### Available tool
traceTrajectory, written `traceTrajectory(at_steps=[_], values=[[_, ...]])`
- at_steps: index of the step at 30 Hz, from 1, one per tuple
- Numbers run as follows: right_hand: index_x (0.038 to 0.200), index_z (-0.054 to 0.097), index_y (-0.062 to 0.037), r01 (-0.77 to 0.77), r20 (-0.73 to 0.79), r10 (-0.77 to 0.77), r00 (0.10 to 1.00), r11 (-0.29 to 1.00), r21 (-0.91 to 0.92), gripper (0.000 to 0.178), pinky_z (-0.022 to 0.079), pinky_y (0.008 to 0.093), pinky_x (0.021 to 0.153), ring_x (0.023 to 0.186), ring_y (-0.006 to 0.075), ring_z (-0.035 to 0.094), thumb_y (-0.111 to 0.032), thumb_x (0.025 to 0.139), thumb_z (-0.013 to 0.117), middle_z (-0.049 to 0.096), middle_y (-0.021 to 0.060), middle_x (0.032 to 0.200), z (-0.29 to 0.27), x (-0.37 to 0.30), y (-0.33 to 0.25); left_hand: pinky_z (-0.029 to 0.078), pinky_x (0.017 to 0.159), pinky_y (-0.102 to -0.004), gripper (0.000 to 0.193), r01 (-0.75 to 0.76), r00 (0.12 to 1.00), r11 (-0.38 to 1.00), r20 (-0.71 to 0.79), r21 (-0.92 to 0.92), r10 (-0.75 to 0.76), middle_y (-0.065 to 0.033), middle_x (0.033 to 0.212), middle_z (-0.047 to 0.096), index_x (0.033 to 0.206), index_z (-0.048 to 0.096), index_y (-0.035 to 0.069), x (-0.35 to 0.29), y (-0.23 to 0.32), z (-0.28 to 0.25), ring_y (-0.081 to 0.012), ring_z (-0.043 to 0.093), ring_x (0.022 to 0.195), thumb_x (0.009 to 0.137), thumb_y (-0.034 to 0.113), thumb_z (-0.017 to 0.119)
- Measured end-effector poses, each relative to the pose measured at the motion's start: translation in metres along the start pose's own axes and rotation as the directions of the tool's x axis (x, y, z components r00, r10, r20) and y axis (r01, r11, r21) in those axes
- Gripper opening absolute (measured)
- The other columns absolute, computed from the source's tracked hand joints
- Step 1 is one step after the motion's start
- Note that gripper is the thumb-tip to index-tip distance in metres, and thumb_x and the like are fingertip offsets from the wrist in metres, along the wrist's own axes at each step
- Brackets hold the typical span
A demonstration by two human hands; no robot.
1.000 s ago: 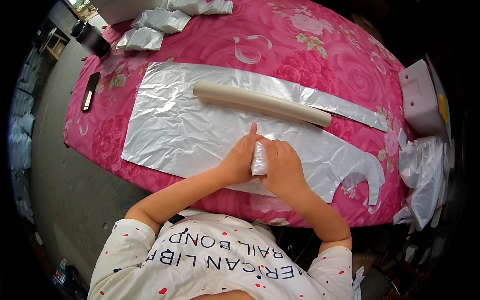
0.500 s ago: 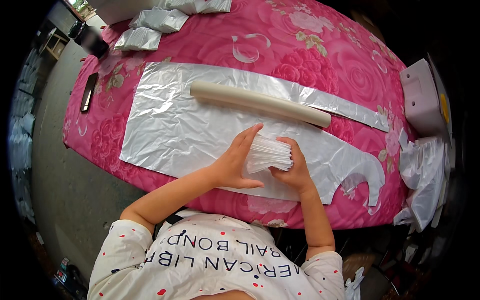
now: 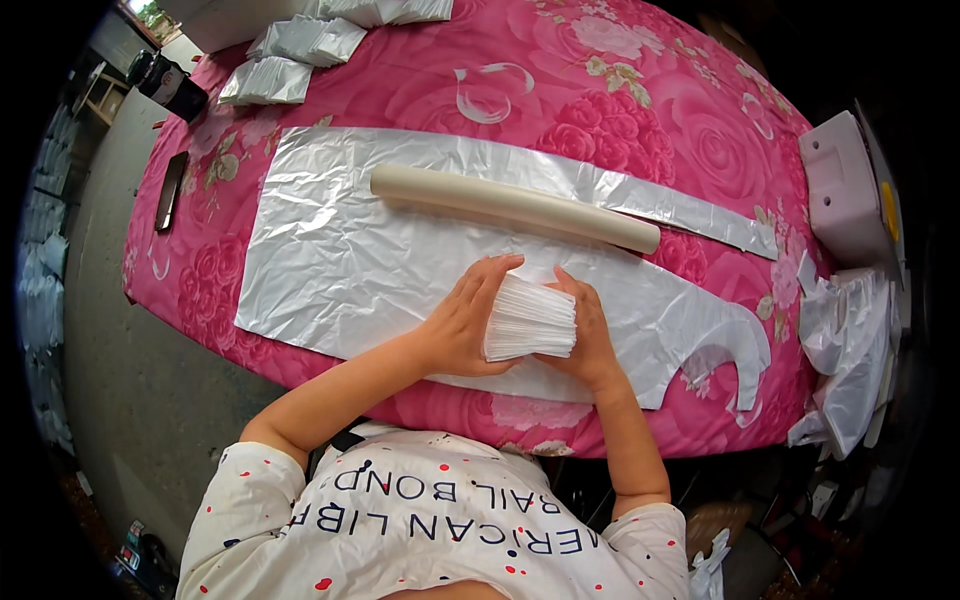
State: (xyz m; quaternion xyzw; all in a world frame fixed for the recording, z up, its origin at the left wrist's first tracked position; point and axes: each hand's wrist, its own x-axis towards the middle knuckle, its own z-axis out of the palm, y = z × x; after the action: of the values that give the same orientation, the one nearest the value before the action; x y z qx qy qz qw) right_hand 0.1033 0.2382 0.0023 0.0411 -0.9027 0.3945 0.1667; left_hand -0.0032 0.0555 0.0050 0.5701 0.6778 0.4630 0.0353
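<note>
A thick stack of folded white plastic bags point(image 3: 530, 320) is gripped between my two hands above the near middle of the table. My left hand point(image 3: 465, 318) is cupped along its left side, fingers at the far edge and thumb near the front. My right hand point(image 3: 588, 335) wraps round its right side; part of that grip is hidden behind the stack. Beneath them lies a large flat silvery-white plastic sheet point(image 3: 320, 240), with a curved cut-out at its right end. A cream-coloured tube or rolling rod point(image 3: 510, 205) rests across the sheet just beyond my hands.
Folded bag bundles point(image 3: 310, 42) lie at the far left, by a dark bottle point(image 3: 168, 88). A dark phone-like object point(image 3: 171, 192) sits near the left edge. On the right are a pale plastic box point(image 3: 850, 190) and loose plastic bags point(image 3: 848, 350). A pink floral cloth point(image 3: 420, 100) covers the table.
My left hand has closed in against the stack. The stack has turned and now looks squarer and more even, and my right hand has shifted along its side.
</note>
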Motion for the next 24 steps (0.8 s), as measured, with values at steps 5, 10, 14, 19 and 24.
traceTrajectory(at_steps=[5,10,14,19,24], values=[[0.132,0.037,-0.0048,-0.072,-0.011,0.072,0.997,0.997,-0.009,0.096,0.039,0.0404,0.09,0.101,0.0315,0.05,-0.012,0.047,0.081,0.057,0.0101,0.108,0.0,-0.001,-0.004,0.016,0.108,-0.0516,0.096,0.039,0.945,0.936,0.292,0.349,-0.149,-0.0247,0.142,0.022,0.136,0.022,-0.008,0.019,0.028,-0.02,-0.0392,0.02,0.133,0.069,0.042,0.069],[0.128,0.041,-0.0051,-0.086,-0.03,0.084,0.996,0.995,-0.053,0.092,0.041,0.0397,0.085,0.096,0.0307,0.051,-0.013,0.047,0.083,0.057,0.0097,0.102,0.002,-0.001,-0.009,0.017,0.107,-0.0528,0.098,0.037,0.865,0.848,0.407,0.529,-0.292,-0.0225,0.142,0.025,0.136,0.023,-0.009,0.032,0.043,-0.024,-0.0351,0.019,0.135,0.064,0.034,0.073],[0.127,0.042,-0.0054,-0.116,-0.007,0.116,0.993,0.992,-0.057,0.089,0.042,0.0392,0.082,0.093,0.0303,0.051,-0.014,0.049,0.083,0.057,0.009,0.101,0.002,0.002,-0.01,0.04,0.093,-0.0394,0.088,0.15,0.842,0.882,0.411,0.447,-0.351,-0.0174,0.117,0.049,0.133,0.029,-0.008,0.034,0.033,-0.013,-0.0302,0.048,0.109,0.062,0.02,0.073],[0.127,0.041,-0.0038,-0.154,0.008,0.156,0.988,0.983,-0.104,0.085,0.042,0.0389,0.082,0.092,0.0299,0.051,-0.018,0.053,0.082,0.056,0.0099,0.102,0.008,0.006,-0.009,0.047,0.077,-0.0356,0.065,0.242,0.846,0.895,0.371,0.374,-0.384,-0.0141,0.105,0.054,0.119,0.043,-0.002,0.03,0.023,-0.014,-0.0286,0.054,0.094,0.063,0.014,0.071],[0.129,0.037,0.0,-0.222,-0.021,0.224,0.974,0.974,0.051,0.086,0.042,0.0382,0.087,0.097,0.0293,0.052,-0.019,0.058,0.08,0.055,0.0129,0.106,0.015,0.014,-0.011,0.047,0.079,-0.0387,0.055,0.444,0.822,0.88,0.314,0.172,-0.476,-0.0132,0.107,0.055,0.118,0.046,0.003,0.039,0.016,-0.051,-0.0299,0.054,0.099,0.069,0.014,0.068]])
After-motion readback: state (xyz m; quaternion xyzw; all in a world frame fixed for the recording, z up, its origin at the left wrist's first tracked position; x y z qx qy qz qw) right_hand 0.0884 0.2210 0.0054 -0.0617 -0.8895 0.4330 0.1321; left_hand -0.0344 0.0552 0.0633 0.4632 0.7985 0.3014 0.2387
